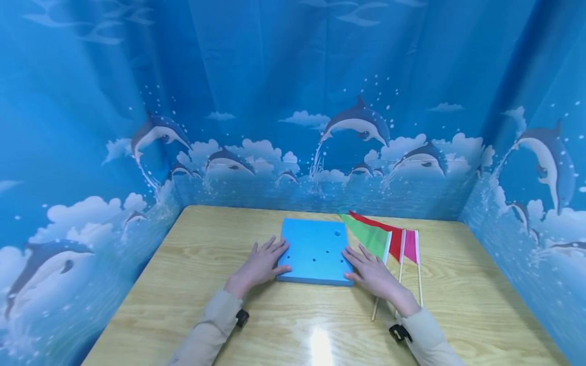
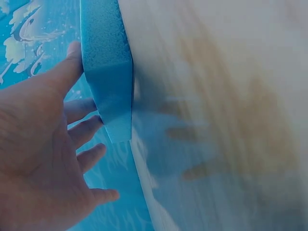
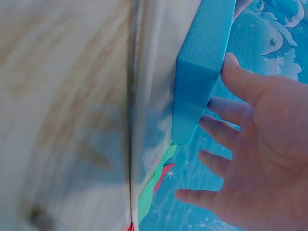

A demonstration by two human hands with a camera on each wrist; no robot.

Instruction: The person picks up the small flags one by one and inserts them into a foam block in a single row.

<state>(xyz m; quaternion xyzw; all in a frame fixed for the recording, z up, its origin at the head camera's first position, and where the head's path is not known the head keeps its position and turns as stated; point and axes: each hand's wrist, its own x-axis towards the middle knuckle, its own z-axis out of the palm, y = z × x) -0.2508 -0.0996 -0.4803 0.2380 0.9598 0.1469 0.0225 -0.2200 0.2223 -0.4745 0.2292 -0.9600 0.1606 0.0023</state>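
A blue foam block (image 1: 311, 244), flat and nearly square, lies on the table with several small holes in its top. My left hand (image 1: 260, 264) is at its left side, fingers spread, with thumb and fingertips resting on the top near the edge. At the opposite side, my right hand (image 1: 373, 272) touches the block's right edge the same way, fingers spread. Both wrist views show the block's thick side (image 2: 108, 91) with straight fingers along its upper edge. Neither hand curls round anything. Part of the right hand and wrist overlaps the flag sticks in the head view.
Right of the block lie three pennants on sticks: a green flag (image 1: 368, 235), a red flag (image 1: 396, 246) and a pink flag (image 1: 410, 245). The wooden table (image 1: 183, 284) meets a blue dolphin-print curtain (image 1: 274, 101) at the back and sides.
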